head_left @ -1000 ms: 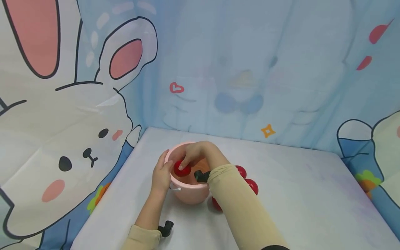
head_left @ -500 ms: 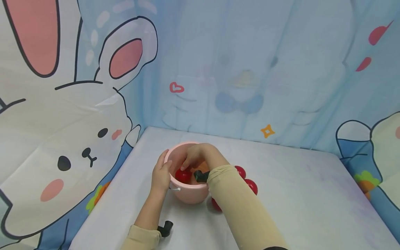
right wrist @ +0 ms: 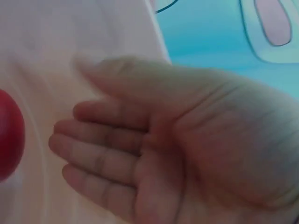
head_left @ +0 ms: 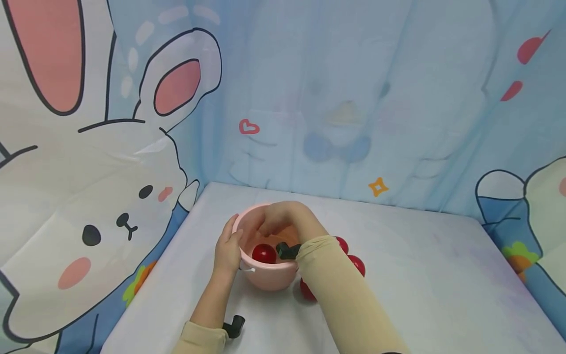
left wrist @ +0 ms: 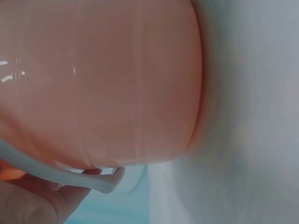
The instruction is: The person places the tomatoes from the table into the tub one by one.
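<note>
A pink bucket (head_left: 268, 279) stands on the white table, its mouth facing up. My left hand (head_left: 227, 251) grips its left rim. In the left wrist view, bent fingers (left wrist: 51, 203) show beside the pale handle (left wrist: 56, 175) at the bucket's side. Inside the bucket lies a glossy red ball (head_left: 264, 253). My right hand (head_left: 283, 216) reaches in over the far rim and holds nothing. The right wrist view has this hand (right wrist: 154, 144) with palm bare and fingers loosely extended, apart from the red ball (right wrist: 8, 135).
More red balls sit right of the bucket, partly behind the right sleeve (head_left: 340, 290): one near its base (head_left: 307, 291), another farther right (head_left: 357, 264). A cartoon-printed cloth (head_left: 283, 98) rises behind the table (head_left: 424, 275). Black wrist mounts (head_left: 235, 326) stick out at both cuffs.
My right hand has let go of the red ball, which has dropped lower and nearer the front inside the bucket. My left hand has stayed on the rim.
</note>
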`<action>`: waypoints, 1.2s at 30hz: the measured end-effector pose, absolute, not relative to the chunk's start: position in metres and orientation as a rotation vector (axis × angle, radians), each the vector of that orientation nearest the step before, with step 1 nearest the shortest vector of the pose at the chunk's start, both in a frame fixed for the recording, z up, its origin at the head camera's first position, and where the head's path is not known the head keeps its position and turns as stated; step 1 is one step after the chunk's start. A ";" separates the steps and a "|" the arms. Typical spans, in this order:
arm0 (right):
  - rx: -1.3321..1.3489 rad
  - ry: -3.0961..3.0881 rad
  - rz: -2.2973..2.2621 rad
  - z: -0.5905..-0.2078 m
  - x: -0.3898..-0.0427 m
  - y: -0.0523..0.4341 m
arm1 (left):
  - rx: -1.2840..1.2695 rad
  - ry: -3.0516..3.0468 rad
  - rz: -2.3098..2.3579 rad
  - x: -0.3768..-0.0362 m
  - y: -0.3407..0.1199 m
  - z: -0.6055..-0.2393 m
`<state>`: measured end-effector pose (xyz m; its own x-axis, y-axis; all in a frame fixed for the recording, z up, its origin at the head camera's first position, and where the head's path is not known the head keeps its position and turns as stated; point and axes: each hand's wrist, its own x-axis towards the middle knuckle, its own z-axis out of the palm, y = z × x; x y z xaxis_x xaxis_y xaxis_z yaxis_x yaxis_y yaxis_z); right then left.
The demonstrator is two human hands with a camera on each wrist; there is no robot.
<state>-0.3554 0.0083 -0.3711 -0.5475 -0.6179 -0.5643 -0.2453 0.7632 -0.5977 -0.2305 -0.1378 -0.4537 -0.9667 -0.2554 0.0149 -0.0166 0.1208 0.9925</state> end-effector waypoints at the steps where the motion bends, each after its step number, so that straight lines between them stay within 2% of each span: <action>1: -0.665 2.161 -0.586 -0.367 -0.355 0.012 | 0.268 -2.208 -1.956 -0.230 -0.137 -0.454; 10: -0.837 2.306 -0.680 -0.323 -0.341 0.073 | 0.290 -2.224 -1.938 -0.233 -0.135 -0.453; 16: -0.813 2.456 -0.696 -0.321 -0.332 0.131 | 0.271 -2.221 -1.901 -0.231 -0.143 -0.452; 21: -0.684 2.595 -0.681 -0.345 -0.321 0.181 | 0.267 -2.231 -1.902 -0.231 -0.145 -0.452; 26: -0.545 2.627 -0.771 -0.391 -0.307 0.221 | 0.281 -2.230 -1.932 -0.229 -0.144 -0.452; 36: -0.273 2.640 -0.967 -0.472 -0.261 0.262 | 0.274 -2.224 -1.930 -0.226 -0.137 -0.453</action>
